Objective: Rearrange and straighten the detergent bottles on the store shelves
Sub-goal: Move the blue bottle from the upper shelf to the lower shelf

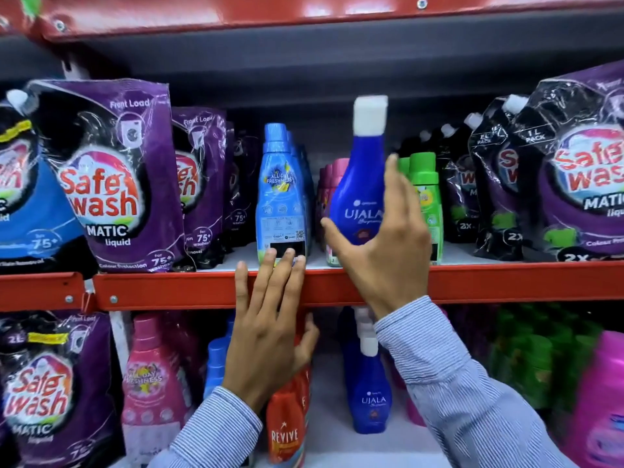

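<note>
- Reaching up from the bottom of the view, 2 arms in striped blue sleeves [472, 393] end at the red shelf edge [169, 288].
- On the lower shelf, nearest the camera, stand a red Revive bottle [285, 430], a small dark blue Ujala bottle [371, 396] and a pink bottle [152, 376].
- The left hand [266, 336] lies flat over the shelf edge, fingers straight and spread, gripping nothing; its fingertips [287, 258] touch the base of the light blue bottle [282, 194], which stands upright at the front of the upper shelf.
- The right hand [378, 244] cups the dark blue Ujala bottle with the white cap [363, 184], thumb on its left side, fingers loosely spread on its right; the bottle tilts slightly right, in front of the pink bottles [329, 177] and just beside the green bottles [423, 184].
- Purple Safewash pouches [111, 177] flank both sides of the upper shelf.
</note>
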Demonstrator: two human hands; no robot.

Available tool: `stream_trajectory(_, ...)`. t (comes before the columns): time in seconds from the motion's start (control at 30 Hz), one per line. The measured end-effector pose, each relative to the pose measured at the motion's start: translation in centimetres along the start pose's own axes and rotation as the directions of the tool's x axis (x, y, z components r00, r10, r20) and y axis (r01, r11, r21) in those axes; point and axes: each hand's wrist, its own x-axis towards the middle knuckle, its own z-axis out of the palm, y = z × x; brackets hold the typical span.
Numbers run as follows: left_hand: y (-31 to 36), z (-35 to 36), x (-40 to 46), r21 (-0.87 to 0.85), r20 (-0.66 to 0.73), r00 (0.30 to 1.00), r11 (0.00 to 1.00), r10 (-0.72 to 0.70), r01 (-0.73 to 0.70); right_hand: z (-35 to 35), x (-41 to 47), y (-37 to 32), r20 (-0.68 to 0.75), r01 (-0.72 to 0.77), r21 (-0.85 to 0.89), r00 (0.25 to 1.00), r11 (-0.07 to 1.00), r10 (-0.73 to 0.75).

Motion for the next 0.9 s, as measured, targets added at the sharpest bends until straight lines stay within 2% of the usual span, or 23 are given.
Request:
stream_trajectory(0.07,0.0,0.0,0.0,-0.002,-0.006,1.000,1.000,-0.006,0.006,-1.8,0.3,-0.4,-0.116,0.047,0.056,0.992,0.997,-0.040)
stream_trajectory(0.13,0.1,0.0,0.0,-0.001,-0.010,1.000,1.000,-0.007,0.007,-3.8,-0.1,-0.6,-0.140,0.084,0.092,0.988,0.992,-0.070)
stream_trajectory(0.3,0.2,0.4,0.0,-0.015,-0.049,0.998,1.000,-0.024,0.023,-7.1,-5.6,1.1,0.014,0.096,0.102,0.995,0.990,-0.098)
stream_trajectory(0.5,0.6,0.5,-0.1,-0.049,-0.086,0.995,0.997,-0.059,0.055,-6.7,-15.2,5.8,0.163,-0.066,0.095,0.985,0.993,0.049)
stream_trajectory(0.57,0.7,0.5,0.0,-0.052,-0.095,0.993,0.997,-0.066,0.062,-5.8,-18.0,7.5,0.243,-0.153,0.092,0.962,0.984,0.126)
stream_trajectory(0.7,0.8,0.5,0.0,-0.054,-0.099,0.992,0.996,-0.072,0.067,-3.8,-22.1,10.0,0.450,-0.290,0.045,0.860,0.956,0.239)
stream_trajectory(0.9,0.5,0.6,-0.1,-0.040,-0.090,0.994,0.998,-0.061,0.058,-1.8,-24.7,11.8,0.515,-0.356,-0.052,0.791,0.933,0.331)
